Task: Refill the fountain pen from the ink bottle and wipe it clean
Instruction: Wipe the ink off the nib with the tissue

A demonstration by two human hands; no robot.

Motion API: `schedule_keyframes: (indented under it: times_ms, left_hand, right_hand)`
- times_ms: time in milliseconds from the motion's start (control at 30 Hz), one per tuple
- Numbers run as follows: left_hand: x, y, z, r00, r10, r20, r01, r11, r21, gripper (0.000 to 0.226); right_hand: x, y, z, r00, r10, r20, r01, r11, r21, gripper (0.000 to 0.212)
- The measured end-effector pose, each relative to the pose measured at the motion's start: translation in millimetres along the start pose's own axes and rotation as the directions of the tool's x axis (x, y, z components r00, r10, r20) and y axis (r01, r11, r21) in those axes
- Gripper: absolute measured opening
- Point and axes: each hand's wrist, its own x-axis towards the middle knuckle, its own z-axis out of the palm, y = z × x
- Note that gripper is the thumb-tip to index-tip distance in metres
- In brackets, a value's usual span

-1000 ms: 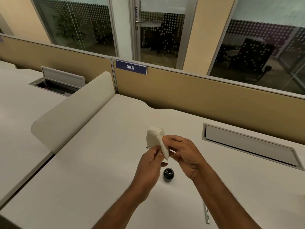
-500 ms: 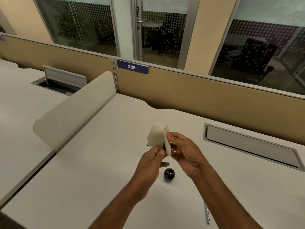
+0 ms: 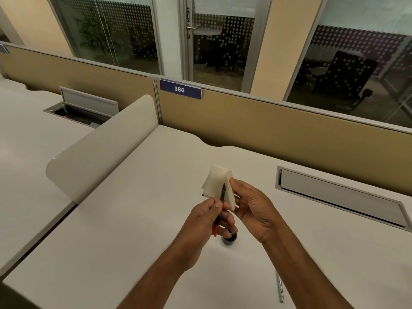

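Left hand is pinching the fountain pen, tip inside the tissue the right hand is gripping; the ink bottle is sitting on the worktop just below, risking a knock-over.

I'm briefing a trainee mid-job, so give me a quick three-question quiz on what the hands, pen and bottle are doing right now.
1. True or false: the left hand pinches the pen.
2. Which hand holds the tissue? A left, B right, C neither.
3. Fill in: the ink bottle stands on the ____, below the hands.
Key: 1 true; 2 B, the right hand; 3 desk.
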Motion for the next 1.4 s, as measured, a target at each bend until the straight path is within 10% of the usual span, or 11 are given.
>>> schedule_keyframes:
  times_ms: [533, 900, 1400]
  left_hand:
    - [-6.4, 2.1, 6.9, 1.000, 0.006, -0.026, -0.006, 1.000, -0.024, 0.034]
    - [-8.4, 0.0, 7.7, 0.989, 0.063, -0.136, -0.066, 0.998, -0.020, 0.033]
    - [-11.2, 0.2, 14.3, 0.939, 0.173, -0.298, -0.189, 0.982, -0.024, 0.030]
  right_hand:
    - [-3.3, -2.9, 3.8, 0.997, -0.006, 0.071, 0.011, 0.997, -0.071, 0.027]
    - [-3.3, 0.4, 4.7, 0.992, 0.057, 0.109, -0.088, 0.946, 0.312, 0.058]
    - [-17.1, 3.6, 4.9, 0.988, 0.078, 0.133, -0.126, 0.907, 0.403, 0.022]
